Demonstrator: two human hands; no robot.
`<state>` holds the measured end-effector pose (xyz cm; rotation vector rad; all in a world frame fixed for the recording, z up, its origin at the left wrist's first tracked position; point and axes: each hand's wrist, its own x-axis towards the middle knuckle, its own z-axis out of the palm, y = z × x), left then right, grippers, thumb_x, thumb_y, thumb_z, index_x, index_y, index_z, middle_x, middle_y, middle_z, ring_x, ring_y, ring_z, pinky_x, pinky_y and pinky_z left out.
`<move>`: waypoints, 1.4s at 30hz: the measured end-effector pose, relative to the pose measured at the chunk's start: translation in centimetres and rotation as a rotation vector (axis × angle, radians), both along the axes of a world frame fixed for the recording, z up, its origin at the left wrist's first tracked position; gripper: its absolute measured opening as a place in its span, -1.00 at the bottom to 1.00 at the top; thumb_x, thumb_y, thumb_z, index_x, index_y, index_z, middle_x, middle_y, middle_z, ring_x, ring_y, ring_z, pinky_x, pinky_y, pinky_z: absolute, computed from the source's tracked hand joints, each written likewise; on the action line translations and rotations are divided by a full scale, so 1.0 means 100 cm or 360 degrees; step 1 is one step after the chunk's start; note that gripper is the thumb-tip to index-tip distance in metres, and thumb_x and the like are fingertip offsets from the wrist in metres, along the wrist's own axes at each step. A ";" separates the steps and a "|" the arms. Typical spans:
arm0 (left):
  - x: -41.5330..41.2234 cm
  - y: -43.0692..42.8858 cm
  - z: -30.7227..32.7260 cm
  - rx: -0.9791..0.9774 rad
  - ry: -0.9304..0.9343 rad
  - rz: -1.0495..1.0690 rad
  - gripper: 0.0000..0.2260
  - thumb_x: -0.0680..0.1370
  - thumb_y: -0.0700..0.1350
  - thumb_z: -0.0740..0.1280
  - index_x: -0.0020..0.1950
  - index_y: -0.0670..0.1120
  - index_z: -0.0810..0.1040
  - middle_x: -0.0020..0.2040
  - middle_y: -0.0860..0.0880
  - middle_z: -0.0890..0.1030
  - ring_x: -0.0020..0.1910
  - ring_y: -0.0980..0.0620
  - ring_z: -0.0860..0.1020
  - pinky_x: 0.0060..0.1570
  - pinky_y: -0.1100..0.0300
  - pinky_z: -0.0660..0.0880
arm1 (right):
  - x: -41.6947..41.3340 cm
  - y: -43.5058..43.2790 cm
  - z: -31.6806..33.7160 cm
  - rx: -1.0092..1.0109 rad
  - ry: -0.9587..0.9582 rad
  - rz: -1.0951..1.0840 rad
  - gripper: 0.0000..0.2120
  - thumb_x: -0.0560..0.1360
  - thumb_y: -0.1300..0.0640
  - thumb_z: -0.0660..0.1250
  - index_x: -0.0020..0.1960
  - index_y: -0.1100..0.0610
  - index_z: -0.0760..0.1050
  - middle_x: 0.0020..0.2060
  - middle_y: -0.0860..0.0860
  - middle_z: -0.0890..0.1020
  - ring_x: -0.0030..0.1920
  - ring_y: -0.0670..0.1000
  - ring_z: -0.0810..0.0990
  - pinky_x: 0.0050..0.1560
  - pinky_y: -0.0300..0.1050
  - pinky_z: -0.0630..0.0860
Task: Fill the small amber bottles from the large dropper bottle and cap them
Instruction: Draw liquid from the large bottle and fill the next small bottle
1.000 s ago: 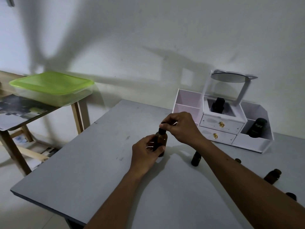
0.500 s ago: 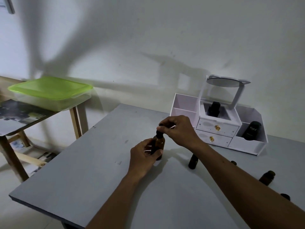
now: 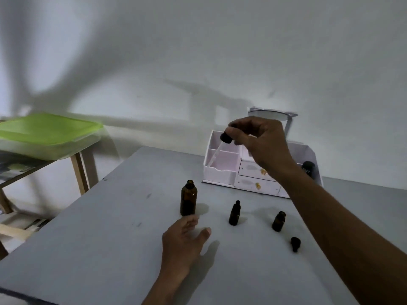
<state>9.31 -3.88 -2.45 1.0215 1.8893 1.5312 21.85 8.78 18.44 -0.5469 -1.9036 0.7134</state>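
A person's right hand (image 3: 259, 139) holds a dropper (image 3: 226, 137) by its black cap, pinched between thumb and fingertips, above the far part of a grey table (image 3: 88, 249). Its glass tube slants down to the left in front of a white organiser (image 3: 221, 172) that stands along the far edge. The left hand (image 3: 185, 241) is low over the middle of the table with fingers spread and loose, holding nothing, its fingertips just short of the large amber bottle (image 3: 188, 198). That bottle stands upright and uncapped, and open grey surface runs from it to the left edge and the near left corner. To its right, toward the right edge, stand a slim small bottle (image 3: 234, 213) with a dark top and a squat small bottle (image 3: 278, 221); a loose black cap (image 3: 295, 243) lies nearer the front. The dim light hides how full any bottle is. The organiser's right-hand compartment holds a dark container (image 3: 308, 169). Beyond the left edge, a green-lidded box (image 3: 48, 130) sits on a wooden side table (image 3: 79, 170).
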 end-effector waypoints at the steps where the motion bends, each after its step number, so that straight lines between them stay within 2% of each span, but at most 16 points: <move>1: 0.010 0.002 0.000 0.0000 -0.0016 -0.0075 -0.63 0.37 0.00 0.54 0.14 0.11 0.56 0.07 0.20 0.57 -0.02 0.27 0.53 -0.24 0.58 0.37 | 0.013 0.001 0.003 -0.0042 0.0022 0.0002 -0.94 0.49 0.18 0.48 -0.04 0.14 0.69 -0.24 -0.02 0.76 -0.19 -0.08 0.74 -0.12 -0.17 0.64; 5: 0.053 0.018 0.000 -0.0020 -0.0033 -0.0332 -0.58 0.39 0.02 0.53 0.22 0.07 0.55 0.11 0.20 0.57 0.03 0.25 0.53 -0.21 0.57 0.39 | 0.062 0.012 0.001 -0.0131 0.0037 -0.0085 -0.96 0.48 0.22 0.48 -0.08 0.12 0.69 -0.26 -0.05 0.76 -0.19 0.00 0.75 -0.10 -0.07 0.68; 9: 0.094 0.042 0.002 -0.0016 -0.0052 -0.0467 -0.51 0.40 -0.01 0.52 0.30 0.04 0.51 0.19 0.16 0.56 0.10 0.24 0.51 -0.03 0.52 0.38 | 0.111 0.026 -0.015 -0.0232 -0.0013 -0.0202 -0.94 0.46 0.22 0.50 -0.06 0.18 0.69 -0.28 0.00 0.75 -0.28 -0.07 0.71 -0.26 -0.30 0.58; 11: 0.108 0.055 0.003 0.0004 -0.0048 -0.0480 -0.48 0.40 -0.02 0.52 0.33 0.04 0.49 0.21 0.15 0.54 0.17 0.22 0.50 0.08 0.45 0.38 | 0.129 0.031 -0.027 -0.0282 -0.0079 -0.0256 -0.92 0.47 0.20 0.50 -0.06 0.19 0.69 -0.24 0.06 0.76 -0.25 -0.06 0.72 -0.30 -0.28 0.57; 15: 0.127 0.081 0.008 0.0035 0.0005 -0.0517 -0.44 0.42 -0.03 0.50 0.39 0.00 0.43 0.30 0.10 0.50 0.19 0.24 0.44 0.12 0.44 0.33 | 0.156 0.045 -0.053 -0.0325 -0.0188 -0.0371 -0.91 0.46 0.18 0.51 -0.06 0.18 0.69 -0.24 0.03 0.76 -0.15 0.05 0.76 -0.04 -0.01 0.67; 18: 0.136 0.098 0.010 0.0037 0.0080 -0.0518 -0.44 0.42 -0.02 0.50 0.39 -0.01 0.43 0.33 0.06 0.51 0.17 0.23 0.44 0.09 0.45 0.33 | 0.165 0.054 -0.068 -0.0315 -0.0252 -0.0464 -0.86 0.44 0.13 0.53 -0.03 0.15 0.70 -0.21 0.01 0.76 -0.13 0.07 0.75 0.00 0.03 0.67; 24: 0.145 0.117 0.008 0.0059 0.0128 -0.0507 -0.45 0.39 -0.02 0.52 0.36 -0.04 0.48 0.29 0.04 0.54 0.17 0.19 0.50 0.08 0.43 0.36 | 0.169 0.059 -0.079 -0.0307 -0.0276 -0.0495 -0.93 0.44 0.15 0.53 -0.10 0.01 0.68 -0.24 -0.10 0.73 -0.28 -0.14 0.70 -0.17 -0.32 0.59; 27: 0.147 0.121 0.007 0.0055 0.0146 -0.0501 -0.44 0.38 -0.01 0.53 0.34 -0.07 0.50 0.26 0.03 0.57 0.17 0.16 0.53 0.08 0.42 0.39 | 0.170 0.061 -0.083 -0.0338 -0.0262 -0.0505 -0.93 0.44 0.15 0.53 -0.10 0.02 0.69 -0.24 -0.07 0.74 -0.28 -0.10 0.70 -0.15 -0.28 0.60; 30: 0.147 0.122 0.005 0.0047 0.0191 -0.0500 -0.46 0.38 0.02 0.53 0.32 -0.07 0.53 0.21 0.04 0.60 0.11 0.19 0.54 0.01 0.51 0.38 | 0.170 0.064 -0.088 -0.0362 -0.0265 -0.0525 -0.93 0.44 0.14 0.53 -0.09 0.05 0.70 -0.26 -0.06 0.74 -0.31 -0.11 0.67 -0.18 -0.29 0.56; 36: 0.147 0.123 0.006 0.0056 0.0314 -0.0506 -0.66 0.45 -0.10 0.49 0.21 -0.05 0.59 0.12 0.08 0.63 -0.10 0.33 0.50 -0.20 0.68 0.30 | 0.166 0.066 -0.097 -0.0287 -0.0372 -0.0578 -0.90 0.44 0.10 0.53 -0.07 0.08 0.71 -0.27 -0.09 0.72 -0.33 -0.21 0.65 -0.19 -0.36 0.51; 40: 0.147 0.125 0.004 0.0037 0.0365 -0.0491 -0.63 0.46 -0.13 0.47 0.27 -0.05 0.57 0.18 0.05 0.62 -0.02 0.29 0.49 -0.17 0.71 0.25 | 0.164 0.067 -0.099 -0.0200 -0.0433 -0.0591 -0.92 0.45 0.10 0.53 -0.10 0.10 0.71 -0.29 -0.15 0.69 -0.30 -0.23 0.65 -0.21 -0.43 0.50; 42: 0.147 0.125 0.004 0.0035 0.0377 -0.0487 -0.62 0.47 -0.13 0.47 0.27 -0.06 0.56 0.19 0.04 0.62 0.02 0.25 0.53 -0.05 0.65 0.28 | 0.163 0.067 -0.098 -0.0180 -0.0437 -0.0580 -0.92 0.44 0.12 0.53 -0.11 0.12 0.71 -0.30 -0.15 0.69 -0.30 -0.24 0.64 -0.23 -0.46 0.50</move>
